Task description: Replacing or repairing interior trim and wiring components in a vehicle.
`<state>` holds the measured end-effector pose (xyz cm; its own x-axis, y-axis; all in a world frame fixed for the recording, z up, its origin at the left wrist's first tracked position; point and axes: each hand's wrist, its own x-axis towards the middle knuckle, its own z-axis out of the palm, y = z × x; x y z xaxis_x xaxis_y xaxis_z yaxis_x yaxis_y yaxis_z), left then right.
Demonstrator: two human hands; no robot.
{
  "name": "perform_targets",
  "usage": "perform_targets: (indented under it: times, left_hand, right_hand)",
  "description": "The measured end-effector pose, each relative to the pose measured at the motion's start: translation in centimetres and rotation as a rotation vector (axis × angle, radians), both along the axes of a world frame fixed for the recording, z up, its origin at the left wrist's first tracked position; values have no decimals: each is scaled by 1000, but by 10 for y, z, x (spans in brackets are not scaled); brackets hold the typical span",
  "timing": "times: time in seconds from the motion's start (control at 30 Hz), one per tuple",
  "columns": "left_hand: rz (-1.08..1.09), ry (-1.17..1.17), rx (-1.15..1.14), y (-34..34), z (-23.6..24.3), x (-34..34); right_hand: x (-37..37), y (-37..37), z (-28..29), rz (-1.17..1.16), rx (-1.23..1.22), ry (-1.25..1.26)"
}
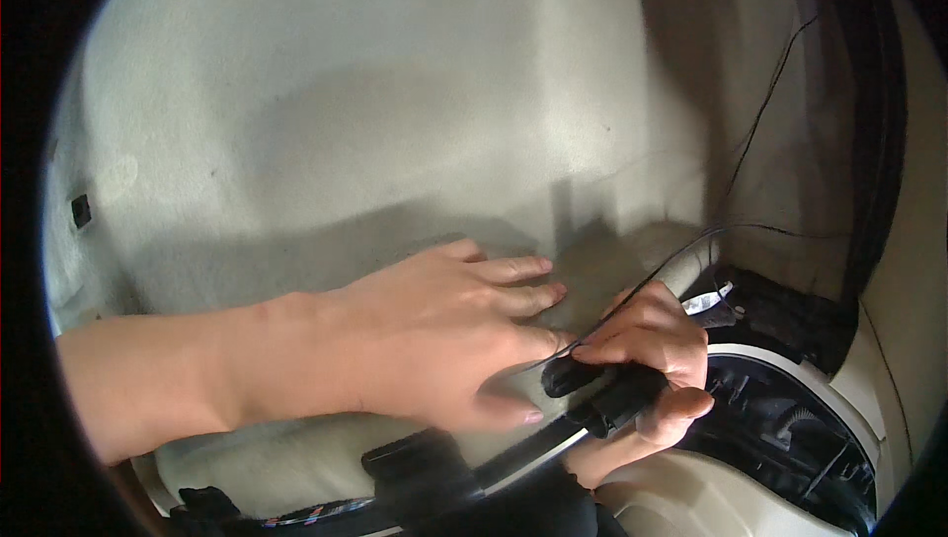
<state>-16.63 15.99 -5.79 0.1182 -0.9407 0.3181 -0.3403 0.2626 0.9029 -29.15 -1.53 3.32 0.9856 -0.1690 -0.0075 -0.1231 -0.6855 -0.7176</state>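
My left hand [449, 325] reaches in from the left, its fingers spread flat over a pale beige fabric-covered panel [385, 132]. Its index fingertip and thumb lie near a thin black cable [662, 268] that runs down from the upper right to my right hand. My right hand [657, 345] is closed around a dark, soft-looking black strip [622, 399], with the thumb below it. The cable passes by the right fingertips; whether they pinch it is hard to see. Both hands are close together at the panel's lower edge.
A black trim edge with a black block [420, 473] curves along the bottom. At the lower right, an opening [780, 419] shows dark parts and wiring behind a beige plastic cover [681, 498]. A white label [708, 298] sits beside it. Beige side trim [904, 340] lies far right.
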Motion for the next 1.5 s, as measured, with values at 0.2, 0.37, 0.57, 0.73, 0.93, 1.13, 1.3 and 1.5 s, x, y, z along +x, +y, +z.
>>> perform_targets:
  times: [0.2, 0.37, 0.57, 0.73, 0.93, 1.13, 1.3, 1.5]
  left_hand:
    - [-54, 2, 56, 3, -1, 2]
    - [-60, 72, 25, 3, 1, -2]
    - [-140, 148, 122, 8, 5, -8]
    - [-163, 161, 120, 6, 7, -4]
    - [-198, 101, 161, 5, 13, 1]
    - [-197, 14, 109, 4, 9, 0]
    - [-233, -5, 117, 2, 8, -4]
    - [-185, 5, 84, -3, 7, -6]
  right_hand:
    - [-2, 16, -10, -208, -60, -93]
    - [-10, 10, 4, -131, 43, -97]
    - [-5, -2, -2, 29, 157, 12]
    - [-11, -3, 4, -7, 90, -28]
    - [-17, 18, -2, -354, -114, -82]
    - [-13, 35, 6, -496, -180, 20]
    - [-22, 25, 8, -444, -188, 45]
    - [-16, 18, 20, -414, -146, 212]
